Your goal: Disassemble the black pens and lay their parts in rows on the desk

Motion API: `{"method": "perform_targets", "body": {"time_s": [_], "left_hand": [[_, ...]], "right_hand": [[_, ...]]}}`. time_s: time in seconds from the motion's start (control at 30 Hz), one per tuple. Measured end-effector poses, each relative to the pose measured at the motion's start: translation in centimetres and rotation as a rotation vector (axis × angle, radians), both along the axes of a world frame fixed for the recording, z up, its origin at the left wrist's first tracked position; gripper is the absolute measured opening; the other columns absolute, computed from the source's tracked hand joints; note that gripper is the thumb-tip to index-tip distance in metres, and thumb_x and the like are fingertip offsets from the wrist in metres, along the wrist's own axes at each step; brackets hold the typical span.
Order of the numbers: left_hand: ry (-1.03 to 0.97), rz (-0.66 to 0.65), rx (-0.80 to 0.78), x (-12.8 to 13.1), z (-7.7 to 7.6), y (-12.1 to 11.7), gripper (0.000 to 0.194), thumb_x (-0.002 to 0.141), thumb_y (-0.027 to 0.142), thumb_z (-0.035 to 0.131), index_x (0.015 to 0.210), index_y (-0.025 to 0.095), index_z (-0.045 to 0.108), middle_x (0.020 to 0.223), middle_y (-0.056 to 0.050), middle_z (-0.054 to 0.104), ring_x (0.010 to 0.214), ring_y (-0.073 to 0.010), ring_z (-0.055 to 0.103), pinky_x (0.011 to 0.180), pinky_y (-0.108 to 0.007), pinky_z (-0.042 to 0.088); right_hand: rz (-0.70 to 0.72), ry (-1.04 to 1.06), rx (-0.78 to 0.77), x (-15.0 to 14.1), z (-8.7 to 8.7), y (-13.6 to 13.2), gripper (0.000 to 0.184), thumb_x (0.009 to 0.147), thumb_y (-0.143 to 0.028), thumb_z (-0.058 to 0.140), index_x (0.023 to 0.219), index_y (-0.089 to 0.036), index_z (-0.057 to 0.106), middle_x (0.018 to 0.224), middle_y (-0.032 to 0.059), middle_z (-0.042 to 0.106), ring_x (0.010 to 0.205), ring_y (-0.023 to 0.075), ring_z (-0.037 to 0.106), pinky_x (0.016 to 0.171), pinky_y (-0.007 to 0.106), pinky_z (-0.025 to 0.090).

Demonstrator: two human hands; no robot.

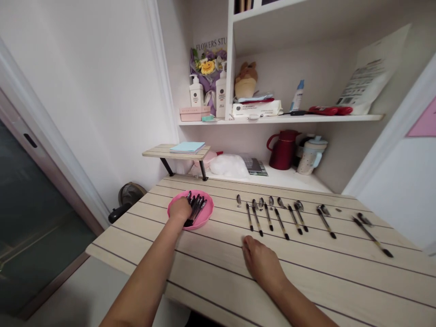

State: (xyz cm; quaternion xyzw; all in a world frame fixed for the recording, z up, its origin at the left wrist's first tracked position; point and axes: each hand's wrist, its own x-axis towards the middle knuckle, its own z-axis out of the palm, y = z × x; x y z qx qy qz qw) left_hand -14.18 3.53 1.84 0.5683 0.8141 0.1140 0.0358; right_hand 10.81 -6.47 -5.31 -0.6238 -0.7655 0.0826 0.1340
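Note:
My left hand (180, 210) reaches into a pink plate (208, 217) with a scalloped rim, at the table's left side. Against it lies a bunch of black pens (197, 210); its fingertips are hidden, so I cannot tell whether it grips one. My right hand (260, 259) rests near the table's middle, fingers curled in, with nothing visible in them. Beyond it a loose row of pens (281, 224) runs to the right, black at the ends with yellowish middles. Small dark, shiny pieces (271, 200) lie near their far ends, too small to name.
A small raised stand (156, 151) bearing a blue paper pad (187, 147) stands behind the plate. Along the back are a white fluffy bundle (230, 165), a red jug (285, 150) and a pale lidded cup (310, 156). Overhead, a shelf (306, 119) holds bottles and packets.

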Motion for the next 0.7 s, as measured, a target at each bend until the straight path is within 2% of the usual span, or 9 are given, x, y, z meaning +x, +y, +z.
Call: {"method": "perform_targets", "body": {"time_s": [0.13,0.2,0.27,0.3,0.4,0.5,0.6,0.7], "left_hand": [[0.0,0.015,0.054,0.6,1.6,-0.7,0.022,0.076,0.024,0.043,0.087,0.013,0.058,0.092,-0.017,0.063,0.087,-0.027,0.059,0.067,-0.032,0.04],[-0.06,-0.044,0.145,1.8,2.3,-1.4,0.024,0.078,0.027,0.04,0.089,0.014,0.056,0.091,-0.016,0.063,0.084,-0.0253,0.059,0.066,-0.031,0.04],[-0.317,-0.215,0.243,4.0,2.4,-2.5,0.024,0.079,0.031,0.039,0.087,0.015,0.055,0.084,-0.011,0.063,0.071,-0.0192,0.059,0.059,-0.027,0.04],[-0.531,-0.343,0.219,5.4,2.2,-3.1,0.023,0.079,0.032,0.039,0.086,0.016,0.054,0.077,-0.008,0.063,0.061,-0.015,0.058,0.054,-0.024,0.039],[-1.104,-0.567,-0.058,9.9,0.4,-5.2,0.023,0.074,0.033,0.043,0.087,0.016,0.051,0.062,0.0,0.059,0.037,-0.0067,0.044,0.039,-0.018,0.03],[-1.319,-0.656,-0.255,13.5,-2.2,-6.9,0.024,0.071,0.029,0.045,0.09,0.015,0.05,0.056,0.002,0.057,0.031,-0.0042,0.037,0.034,-0.017,0.023],[-1.38,-0.642,-0.328,15.3,-4.3,-7.7,0.025,0.071,0.028,0.045,0.092,0.015,0.049,0.053,0.003,0.056,0.029,-0.0036,0.036,0.032,-0.016,0.021],[-1.418,-0.619,-0.353,15.8,-5.2,-7.9,0.025,0.071,0.032,0.045,0.09,0.016,0.048,0.055,0.003,0.056,0.03,-0.0041,0.039,0.032,-0.016,0.023]], "right_hand": [[-0.012,0.046,-0.004,-0.1,0.0,0.0,0.016,0.084,-0.021,0.035,0.084,-0.018,0.05,0.078,0.0078,0.064,0.073,0.0183,0.06,0.057,0.024,0.032],[-0.02,0.134,0.011,0.0,0.1,0.2,0.017,0.084,-0.023,0.036,0.08,-0.018,0.052,0.074,0.0067,0.063,0.07,0.0179,0.058,0.057,0.024,0.032],[-0.014,0.326,0.023,0.2,0.4,0.6,0.022,0.083,-0.029,0.037,0.072,-0.018,0.052,0.067,0.0045,0.061,0.065,0.0167,0.056,0.057,0.024,0.033],[-0.016,0.471,0.022,0.4,0.6,0.8,0.026,0.083,-0.033,0.036,0.069,-0.019,0.052,0.062,0.0028,0.058,0.061,0.0157,0.054,0.056,0.024,0.033],[-0.077,1.018,-0.029,1.2,1.2,1.7,0.036,0.082,-0.049,0.032,0.074,-0.019,0.051,0.053,-0.002,0.049,0.046,0.0116,0.044,0.046,0.023,0.03],[-0.172,1.398,-0.022,2.4,1.6,2.4,0.043,0.078,-0.057,0.033,0.085,-0.019,0.051,0.054,-0.0038,0.047,0.04,0.0096,0.035,0.04,0.022,0.025],[-0.249,1.462,0.032,3.5,1.5,2.9,0.042,0.075,-0.059,0.039,0.081,-0.019,0.052,0.044,-0.0061,0.039,0.038,0.0097,0.032,0.039,0.022,0.024],[-0.295,1.464,0.014,3.8,1.2,3.2,0.04,0.07,-0.056,0.049,0.075,-0.018,0.054,0.04,-0.0068,0.037,0.037,0.0086,0.03,0.039,0.022,0.023]]}}
